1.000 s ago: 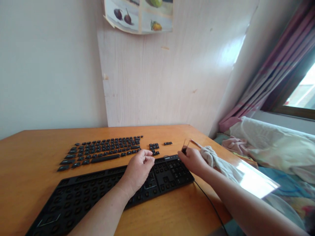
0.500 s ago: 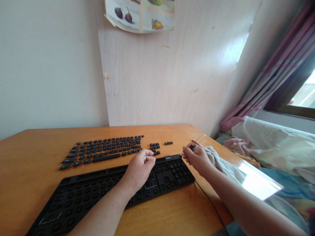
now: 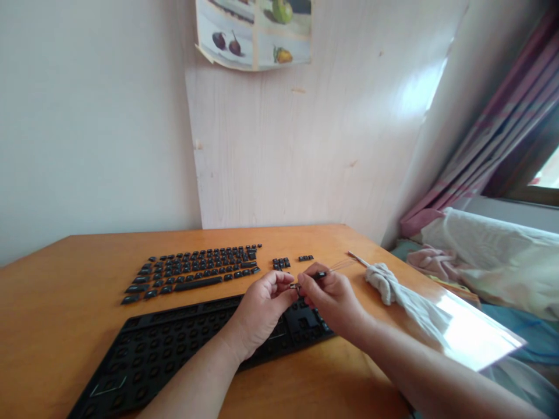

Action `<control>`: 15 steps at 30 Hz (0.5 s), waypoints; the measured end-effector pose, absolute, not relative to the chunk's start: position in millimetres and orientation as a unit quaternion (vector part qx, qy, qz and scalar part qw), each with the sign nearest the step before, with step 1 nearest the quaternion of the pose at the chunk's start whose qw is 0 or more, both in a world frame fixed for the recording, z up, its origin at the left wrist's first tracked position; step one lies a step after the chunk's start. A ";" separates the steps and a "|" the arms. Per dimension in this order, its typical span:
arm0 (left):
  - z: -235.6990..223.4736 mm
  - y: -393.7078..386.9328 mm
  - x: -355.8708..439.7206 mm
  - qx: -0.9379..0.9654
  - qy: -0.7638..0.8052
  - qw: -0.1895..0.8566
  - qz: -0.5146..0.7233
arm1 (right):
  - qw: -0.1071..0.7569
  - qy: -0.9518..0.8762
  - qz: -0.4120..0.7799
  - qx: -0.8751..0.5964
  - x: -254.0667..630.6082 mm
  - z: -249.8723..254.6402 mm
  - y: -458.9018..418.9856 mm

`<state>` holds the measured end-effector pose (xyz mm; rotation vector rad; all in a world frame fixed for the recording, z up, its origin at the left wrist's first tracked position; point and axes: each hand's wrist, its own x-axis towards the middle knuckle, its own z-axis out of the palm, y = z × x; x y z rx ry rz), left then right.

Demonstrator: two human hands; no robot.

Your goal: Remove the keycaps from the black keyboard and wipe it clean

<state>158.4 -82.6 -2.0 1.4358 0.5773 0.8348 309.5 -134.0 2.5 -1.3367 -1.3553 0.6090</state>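
Above the right part of a black keyboard (image 3: 183, 337), my two hands meet. My left hand (image 3: 264, 311) is closed in a pinch around a small thing at its fingertips, too small to make out. In my right hand (image 3: 334, 297) is a keycap puller (image 3: 321, 274); its black handle sits between the fingers and its thin wire loops stick out to the right. The puller's other end is by my left fingertips. Most of the keyboard shows bare key sockets. Behind it lie loose black keycaps (image 3: 198, 287) in rows, matching a keyboard's layout.
Small groups of keycaps (image 3: 305, 258) lie on the orange wooden table (image 3: 65, 302) behind my hands. To the right are a knotted grey cloth (image 3: 382, 282), a thin stick (image 3: 358, 258) and a glossy sheet (image 3: 480, 343). Bedding (image 3: 502, 250) lies beyond the table's right edge.
My right hand has turned the puller so its wires point right, and has come left to meet my left hand. The view has shifted slightly, with everything sitting further right.
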 end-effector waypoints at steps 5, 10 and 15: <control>-1.8 -81.2 157.4 0.609 0.265 0.649 0.370 | 0.548 -0.589 0.224 -0.550 307.1 3.5 -133.1; -4.1 -78.6 157.3 0.576 0.272 0.680 0.363 | 0.543 -0.641 0.150 -0.521 316.3 5.8 -130.5; -2.6 -77.6 155.6 0.561 0.274 0.694 0.360 | 0.414 -0.751 0.039 -0.513 329.3 1.4 -128.6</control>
